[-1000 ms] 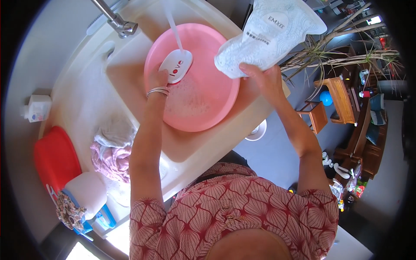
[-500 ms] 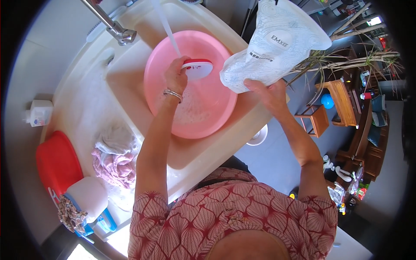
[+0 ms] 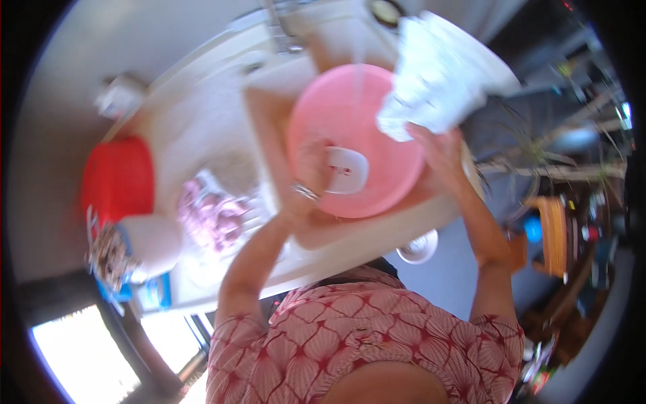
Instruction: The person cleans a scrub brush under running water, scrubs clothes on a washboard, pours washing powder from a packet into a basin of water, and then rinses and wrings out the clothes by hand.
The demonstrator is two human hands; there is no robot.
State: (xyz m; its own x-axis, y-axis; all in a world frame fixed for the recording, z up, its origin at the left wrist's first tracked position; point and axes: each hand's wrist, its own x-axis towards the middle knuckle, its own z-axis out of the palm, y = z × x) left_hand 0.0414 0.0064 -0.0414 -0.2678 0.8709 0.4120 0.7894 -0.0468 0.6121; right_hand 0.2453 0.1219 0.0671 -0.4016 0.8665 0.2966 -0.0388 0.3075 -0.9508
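Note:
My left hand (image 3: 311,168), wearing a silvery bracelet, is inside a pink basin (image 3: 397,172). It is closed on a flat white piece with rounded corners (image 3: 351,168) that bears red marks; its kind is unclear in the blur. Over the basin's right side, my right hand (image 3: 441,156) grips the lower end of a white, bag-like thing (image 3: 437,77) with a broad rim at its upper right. The basin stands in a cream sink (image 3: 377,232). Water (image 3: 359,40) runs down into it from above.
Wet pink cloth (image 3: 214,215) lies on the sink's ribbed left side. Further left are a red tub (image 3: 120,176), a white container (image 3: 155,241) and a white bottle (image 3: 121,97). The tap (image 3: 281,34) is behind the basin. A white bowl (image 3: 418,248) sits below the front edge.
The whole view has shifted and blurred, with the sink further right in the picture. My left hand has lowered the white piece toward the basin's near side, away from the water stream. Both hands keep their hold.

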